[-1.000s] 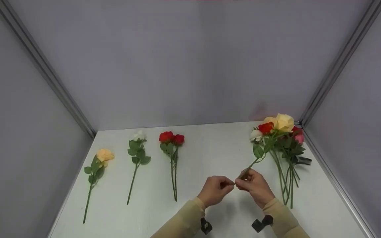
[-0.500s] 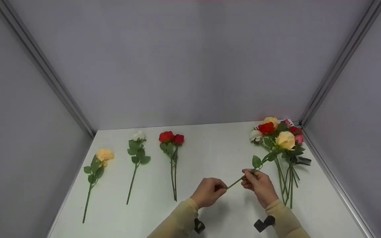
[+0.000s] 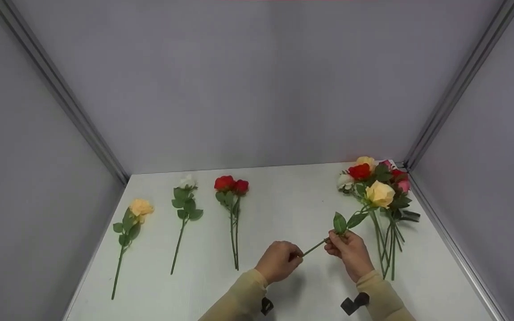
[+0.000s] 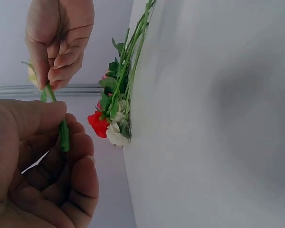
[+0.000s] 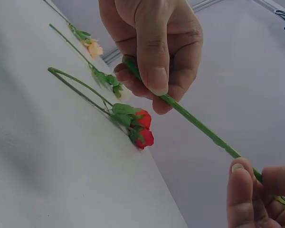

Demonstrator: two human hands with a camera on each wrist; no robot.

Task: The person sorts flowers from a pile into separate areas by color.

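Observation:
Above the table's front right, both hands hold one yellow rose (image 3: 380, 194) by its green stem (image 5: 199, 124). The left hand (image 3: 280, 261) pinches the stem's lower end between thumb and fingers; the cut tip pokes out past the thumb in the left wrist view. Higher up, just under the leaves (image 3: 340, 223), the right hand (image 3: 350, 253) pinches the same stem. The stem slants up to the right, and its bloom overlaps a pile of roses behind it. That pile holds a red rose (image 3: 359, 171), a white rose (image 3: 345, 182) and other blooms.
On the white table (image 3: 283, 200) lie two red roses (image 3: 224, 183) together, a white rose (image 3: 188, 182) and another yellow rose (image 3: 141, 207), stems toward the front. A black strap-like piece (image 3: 410, 216) lies by the pile. Grey panels (image 3: 257, 89) enclose the back and sides.
The yellow rose has come down from the top of the pile toward the hands. The left hand has drawn left and slightly down, lengthening the bare stem between the hands; the right hand moved slightly right.

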